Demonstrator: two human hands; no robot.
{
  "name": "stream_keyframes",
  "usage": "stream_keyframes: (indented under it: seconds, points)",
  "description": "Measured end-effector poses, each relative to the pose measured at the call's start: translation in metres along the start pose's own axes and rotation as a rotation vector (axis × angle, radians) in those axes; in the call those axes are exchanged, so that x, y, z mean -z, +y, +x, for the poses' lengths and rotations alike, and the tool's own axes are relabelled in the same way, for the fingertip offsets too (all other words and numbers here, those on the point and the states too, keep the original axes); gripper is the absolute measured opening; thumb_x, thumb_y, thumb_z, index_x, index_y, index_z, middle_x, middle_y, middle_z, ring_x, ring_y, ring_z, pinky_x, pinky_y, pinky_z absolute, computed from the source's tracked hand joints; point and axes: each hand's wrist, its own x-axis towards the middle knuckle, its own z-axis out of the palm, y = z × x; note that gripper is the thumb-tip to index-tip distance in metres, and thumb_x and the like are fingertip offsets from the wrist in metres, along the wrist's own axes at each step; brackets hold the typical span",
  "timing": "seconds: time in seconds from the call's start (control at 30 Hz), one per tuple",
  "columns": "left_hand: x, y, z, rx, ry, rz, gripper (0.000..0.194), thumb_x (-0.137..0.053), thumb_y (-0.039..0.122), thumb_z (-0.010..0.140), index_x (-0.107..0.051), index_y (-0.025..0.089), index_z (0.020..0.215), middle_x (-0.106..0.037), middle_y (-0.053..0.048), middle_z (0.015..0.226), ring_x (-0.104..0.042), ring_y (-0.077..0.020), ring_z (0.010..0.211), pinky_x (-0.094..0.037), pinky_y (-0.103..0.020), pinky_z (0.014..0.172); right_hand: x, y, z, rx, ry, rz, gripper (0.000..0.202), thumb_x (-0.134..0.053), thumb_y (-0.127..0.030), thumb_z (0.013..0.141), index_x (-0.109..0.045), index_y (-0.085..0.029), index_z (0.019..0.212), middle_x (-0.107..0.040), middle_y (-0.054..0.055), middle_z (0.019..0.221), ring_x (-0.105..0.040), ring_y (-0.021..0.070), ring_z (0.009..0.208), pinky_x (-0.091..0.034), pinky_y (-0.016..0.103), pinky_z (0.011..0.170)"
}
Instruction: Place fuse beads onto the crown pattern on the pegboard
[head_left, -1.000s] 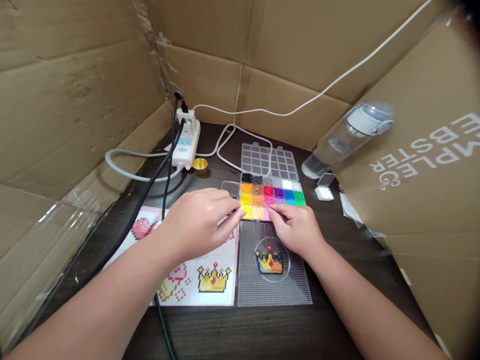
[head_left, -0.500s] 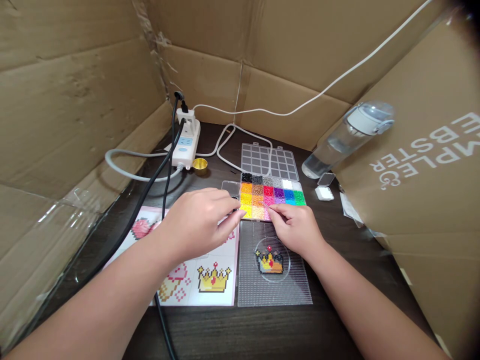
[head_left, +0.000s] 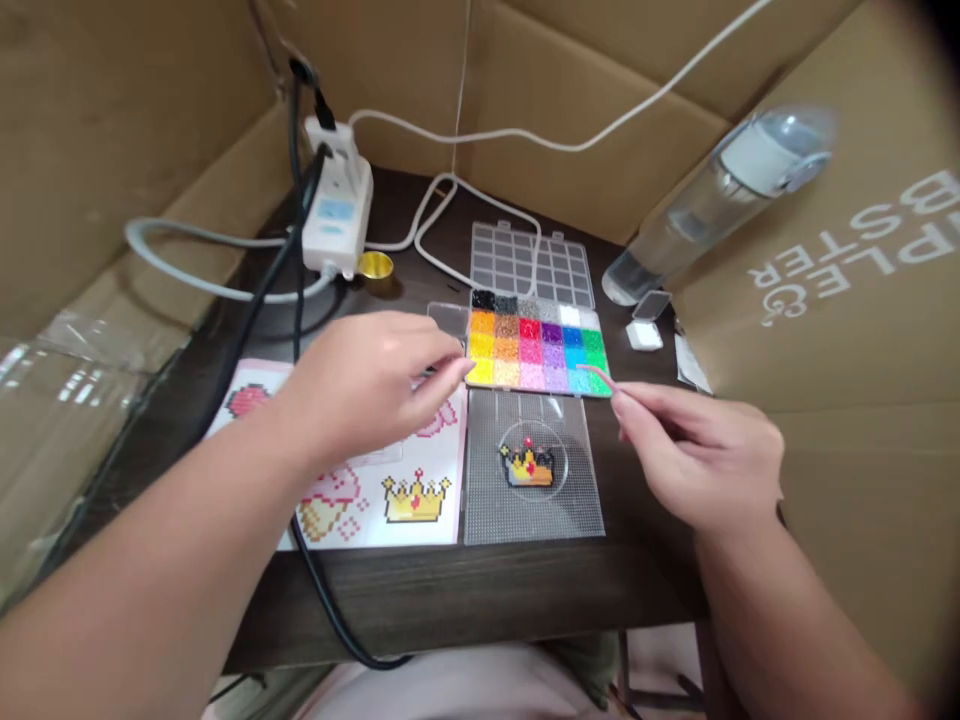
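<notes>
Hands [head_left: 375,375] [head_left: 705,455] well apart; tabletop strip [head_left: 525,585] separates pegboard [head_left: 487,510], front edge [head_left: 465,642].

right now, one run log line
left hand: over pattern sheet; right hand: holds bent tool near bead box; pegboard: holds bead crown

Your single head view looks forward and down from over the near edge of the bench [head_left: 480,590], facing the cardboard wall [head_left: 405,60] past its far edge. It sits close, with your left hand [head_left: 375,385] and right hand [head_left: 705,460] well inside. Blur makes the exact tilt hard to judge.
</notes>
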Motion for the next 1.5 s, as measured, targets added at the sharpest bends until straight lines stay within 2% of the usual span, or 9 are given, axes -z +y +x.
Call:
stream_keyframes:
  seconds: [0.07, 0.17, 0.3, 0.43, 0.6, 0.8, 1.1, 1.5]
  points:
    - [-0.002, 0.0, 0.001, -0.002, 0.003, -0.001, 0.031, -0.043, 0.039, 0.09, -0.068, 0.021, 0.084, -0.066, -0.002, 0.075, -0.063, -0.0178, 0.075, -0.046, -0.029, 0.066, 0.01, 0.002, -0.024, 0.021, -0.113, 0.025, 0.014, -0.065, -0.019, 0.082, -0.075, -0.024, 0.09, -0.075, 0.001, 0.071, -0.068, 0.0159, 0.054, -0.054, 0.025, 0.05]
    - [-0.002, 0.005, 0.0, -0.036, 0.033, 0.0, 0.032, -0.043, 0.04, 0.089, -0.068, 0.021, 0.084, -0.066, -0.001, 0.075, -0.063, -0.0178, 0.075, -0.045, -0.029, 0.065, 0.011, 0.004, -0.057, 0.054, -0.25, 0.138, 0.019, -0.063, -0.012, 0.082, -0.073, -0.023, 0.094, -0.077, 0.003, 0.082, -0.072, 0.0175, 0.064, -0.058, 0.024, 0.056]
    - [0.0, 0.012, 0.0, -0.051, 0.042, 0.015, 0.031, -0.043, 0.037, 0.091, -0.067, 0.019, 0.085, -0.065, 0.001, 0.076, -0.061, -0.0146, 0.077, -0.042, -0.025, 0.067, -0.004, 0.004, -0.077, 0.019, -0.217, 0.21, 0.02, -0.061, -0.009, 0.082, -0.072, -0.021, 0.095, -0.077, 0.005, 0.082, -0.072, 0.0172, 0.063, -0.058, 0.025, 0.055]
    - [0.0, 0.012, 0.0, -0.056, 0.008, -0.001, 0.03, -0.044, 0.036, 0.092, -0.067, 0.018, 0.087, -0.065, 0.0, 0.078, -0.061, -0.0142, 0.079, -0.042, -0.025, 0.07, -0.015, 0.002, -0.078, 0.001, -0.155, 0.213, 0.019, -0.06, -0.009, 0.082, -0.073, -0.019, 0.093, -0.077, 0.006, 0.081, -0.072, 0.0174, 0.062, -0.057, 0.025, 0.054]
    - [-0.002, 0.008, 0.0, -0.057, 0.015, 0.001, 0.03, -0.044, 0.036, 0.092, -0.067, 0.018, 0.086, -0.065, 0.001, 0.077, -0.061, -0.0135, 0.078, -0.042, -0.024, 0.069, -0.014, 0.003, -0.081, 0.004, -0.125, 0.196, 0.021, -0.061, -0.008, 0.082, -0.073, -0.02, 0.095, -0.077, 0.006, 0.081, -0.072, 0.0172, 0.063, -0.057, 0.025, 0.054]
    - [-0.005, 0.008, 0.0, -0.072, 0.067, 0.021, 0.03, -0.045, 0.038, 0.09, -0.067, 0.019, 0.083, -0.064, 0.002, 0.073, -0.062, -0.0136, 0.075, -0.042, -0.024, 0.066, -0.014, 0.005, -0.083, 0.023, -0.147, 0.211, 0.021, -0.062, -0.005, 0.08, -0.072, -0.017, 0.094, -0.076, 0.007, 0.08, -0.071, 0.0161, 0.062, -0.056, 0.025, 0.054]
    - [-0.003, 0.009, 0.0, -0.059, 0.031, 0.041, 0.027, -0.046, 0.038, 0.09, -0.066, 0.022, 0.083, -0.067, 0.002, 0.078, -0.063, -0.0151, 0.077, -0.044, -0.026, 0.067, -0.016, 0.006, -0.083, 0.044, -0.159, 0.226, 0.018, -0.064, -0.003, 0.079, -0.071, -0.011, 0.093, -0.075, 0.01, 0.078, -0.07, 0.0155, 0.061, -0.053, 0.023, 0.053]
    - [-0.001, 0.009, 0.0, -0.054, 0.0, 0.035, 0.028, -0.046, 0.037, 0.091, -0.066, 0.02, 0.084, -0.066, 0.001, 0.078, -0.063, -0.0154, 0.079, -0.042, -0.026, 0.068, -0.015, 0.005, -0.083, 0.041, -0.161, 0.222, 0.018, -0.064, -0.004, 0.079, -0.071, -0.012, 0.093, -0.075, 0.009, 0.078, -0.07, 0.0156, 0.061, -0.054, 0.023, 0.053]
